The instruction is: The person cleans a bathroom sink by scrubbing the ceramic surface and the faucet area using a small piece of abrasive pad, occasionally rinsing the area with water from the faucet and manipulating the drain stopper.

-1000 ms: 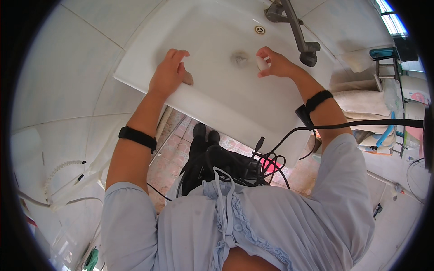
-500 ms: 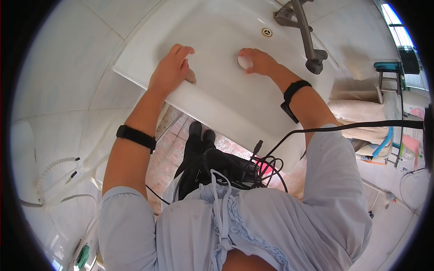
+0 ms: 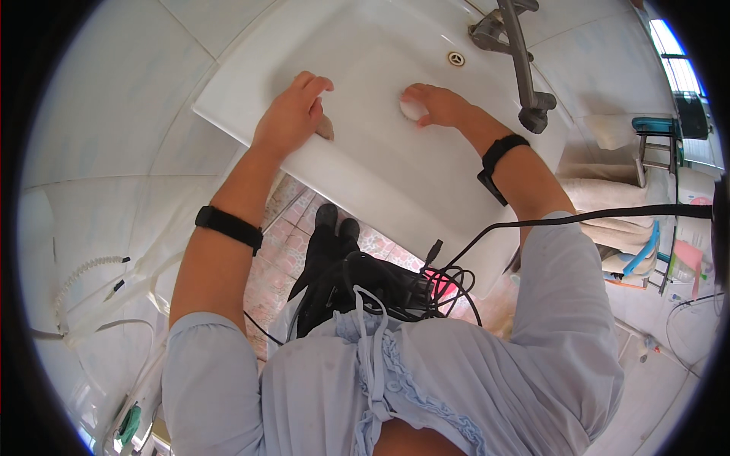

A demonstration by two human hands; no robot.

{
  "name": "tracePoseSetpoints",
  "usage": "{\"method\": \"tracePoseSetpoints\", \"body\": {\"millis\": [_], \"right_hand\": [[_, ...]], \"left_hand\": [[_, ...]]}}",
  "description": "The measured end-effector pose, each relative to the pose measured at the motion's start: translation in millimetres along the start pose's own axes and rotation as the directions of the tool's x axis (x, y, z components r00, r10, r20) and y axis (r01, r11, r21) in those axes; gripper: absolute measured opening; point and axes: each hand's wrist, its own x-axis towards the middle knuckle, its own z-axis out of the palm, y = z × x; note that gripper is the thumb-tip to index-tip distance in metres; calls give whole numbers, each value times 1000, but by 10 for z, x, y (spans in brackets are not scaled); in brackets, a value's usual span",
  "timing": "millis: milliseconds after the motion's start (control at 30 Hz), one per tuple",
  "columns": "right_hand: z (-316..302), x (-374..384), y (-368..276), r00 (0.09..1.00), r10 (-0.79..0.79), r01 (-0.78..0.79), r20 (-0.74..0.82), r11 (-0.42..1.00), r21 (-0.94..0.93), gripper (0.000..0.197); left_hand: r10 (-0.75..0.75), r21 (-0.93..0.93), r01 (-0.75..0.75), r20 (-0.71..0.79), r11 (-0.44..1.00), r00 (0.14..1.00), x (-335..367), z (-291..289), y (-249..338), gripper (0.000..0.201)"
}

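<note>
Both my hands are inside a white sink [image 3: 426,163]. My right hand [image 3: 442,105] is closed around a small white rounded object [image 3: 413,111], low against the basin's surface. Its underside is hidden, so I cannot tell its kind. Toward the left side of the basin, my left hand [image 3: 293,114] is palm down with fingers bent and apart, the thumb away from the forefinger. Against the thumb side of that hand lies a small brownish lump [image 3: 325,128], partly covered by the hand. Nothing shows between the left thumb and forefinger.
A dark metal tap [image 3: 525,76] reaches over the sink's right side, near the round drain [image 3: 455,58]. Black cables [image 3: 456,281] hang looped before my waist. Folded towels [image 3: 608,197] sit on a rack at the right. Pale tiled wall [image 3: 114,114] stands left.
The whole view has shifted slightly, moving the sink a little right in the picture. The right hand and the white object have turned slightly. My left hand keeps nearly the same place and pose.
</note>
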Motion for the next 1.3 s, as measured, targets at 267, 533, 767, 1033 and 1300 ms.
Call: {"method": "tracePoseSetpoints", "body": {"millis": [267,533,767,1033,1300], "right_hand": [[50,83,19,997,36,-39,-64,998,-55,54],[-32,170,-108,986,167,-161,20,969,-185,48],[-16,148,-120,920,391,-387,-42,883,-266,45],[27,230,-277,876,480,-475,-37,849,-232,48],[89,56,-110,953,149,-230,-262,921,-313,54]], "left_hand": [[23,-3,-23,-27,1000,999,-6,14,-18,19],[28,23,-28,-18,999,999,-5,23,-65,20],[40,-5,-40,-28,999,999,-7,17,-91,21],[39,-6,-39,-9,999,999,-5,19,-70,15],[24,-15,-24,10,1000,1000,14,14,-34,15]]}}
